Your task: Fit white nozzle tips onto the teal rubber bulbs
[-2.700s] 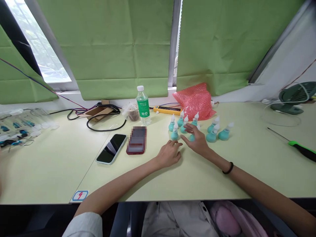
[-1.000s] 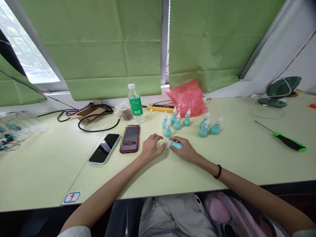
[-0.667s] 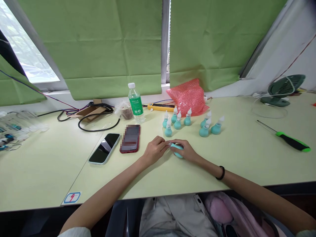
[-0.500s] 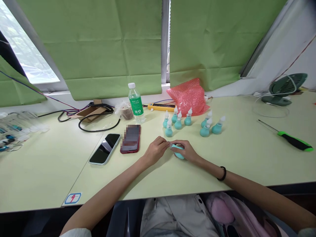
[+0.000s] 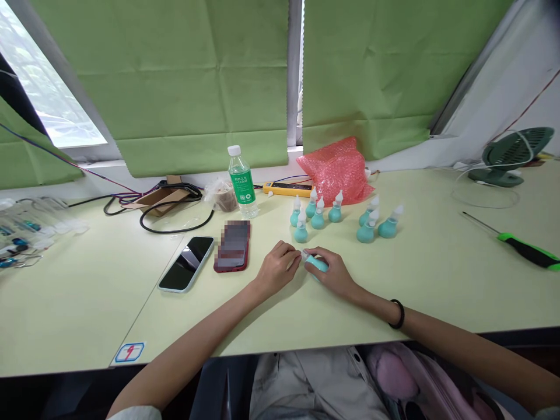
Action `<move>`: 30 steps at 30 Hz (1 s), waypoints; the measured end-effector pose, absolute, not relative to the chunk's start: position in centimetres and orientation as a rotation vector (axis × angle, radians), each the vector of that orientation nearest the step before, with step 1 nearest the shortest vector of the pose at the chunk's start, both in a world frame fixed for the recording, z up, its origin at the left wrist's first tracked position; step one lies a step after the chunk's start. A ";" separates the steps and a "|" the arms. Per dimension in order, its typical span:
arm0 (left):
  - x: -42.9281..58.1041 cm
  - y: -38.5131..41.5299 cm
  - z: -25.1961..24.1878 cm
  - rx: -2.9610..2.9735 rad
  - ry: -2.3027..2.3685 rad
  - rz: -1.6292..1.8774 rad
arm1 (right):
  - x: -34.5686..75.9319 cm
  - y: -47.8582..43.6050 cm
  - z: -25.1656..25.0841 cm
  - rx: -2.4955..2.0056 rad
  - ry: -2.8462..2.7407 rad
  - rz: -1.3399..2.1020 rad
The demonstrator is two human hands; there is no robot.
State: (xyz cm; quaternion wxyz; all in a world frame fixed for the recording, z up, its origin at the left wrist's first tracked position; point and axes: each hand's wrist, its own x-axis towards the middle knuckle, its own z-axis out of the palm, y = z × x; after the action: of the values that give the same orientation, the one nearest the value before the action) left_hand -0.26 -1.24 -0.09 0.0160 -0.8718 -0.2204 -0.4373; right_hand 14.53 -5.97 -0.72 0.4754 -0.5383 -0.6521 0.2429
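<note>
My right hand (image 5: pixel 333 273) is closed around a teal nasal aspirator bulb (image 5: pixel 317 264), which lies tilted with its clear end toward the left. At that end, the fingertips of my left hand (image 5: pixel 279 266) are pinched together against the clear tip, which they mostly cover. Behind my hands stand several like nasal aspirators (image 5: pixel 318 218) with teal bulbs and clear pointed nozzles. A smaller group of nasal aspirators (image 5: pixel 366 232) stands upright farther right.
Left of my hands lie a red-cased phone (image 5: pixel 232 247) and a white-cased phone (image 5: pixel 186 265). A water bottle (image 5: pixel 242 185), a yellow-and-black tool (image 5: pixel 287 189) and a pink bubble-wrap bag (image 5: pixel 336 172) are at the back. To the right are a screwdriver (image 5: pixel 527 249) and a green fan (image 5: pixel 514 153).
The bulb has turned a little in my right hand, and those fingers have shifted on it. My left hand keeps its pinch at the tip. The view has shifted slightly.
</note>
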 end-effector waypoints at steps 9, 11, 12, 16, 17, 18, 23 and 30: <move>-0.5 -1.4 0.0 -2.571 -0.576 -1.077 | 14.6 -5.8 -0.8 -1.291 -1.527 0.749; -0.6 -1.4 -0.1 -2.537 -0.547 -1.006 | 14.6 -5.8 -0.8 -1.300 -1.505 0.784; -0.7 -1.4 -0.2 -2.530 -0.532 -0.981 | 14.6 -5.9 -0.8 -1.297 -1.502 0.778; -0.5 -1.4 -0.6 -2.545 -0.536 -1.069 | 14.5 -6.0 -0.7 -1.246 -1.545 0.679; -0.4 -1.4 -0.6 -2.562 -0.549 -1.116 | 14.5 -6.1 -0.7 -1.231 -1.563 0.645; -0.3 -1.5 -0.5 -2.586 -0.557 -1.164 | 14.5 -6.1 -0.7 -1.217 -1.579 0.613; -0.2 -1.8 0.4 -2.717 -0.621 -1.450 | 14.6 -6.1 -0.7 -1.200 -1.616 0.482; -0.1 -1.6 0.4 -2.684 -0.646 -1.484 | 14.5 -6.3 -0.3 -1.230 -1.704 0.278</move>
State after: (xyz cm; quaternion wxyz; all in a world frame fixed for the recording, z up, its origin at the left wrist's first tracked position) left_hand -0.11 -1.56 0.38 0.0037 -0.8564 -0.2060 -0.4734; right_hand 14.54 -6.25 -0.29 0.4888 -0.5063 -0.7011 0.1145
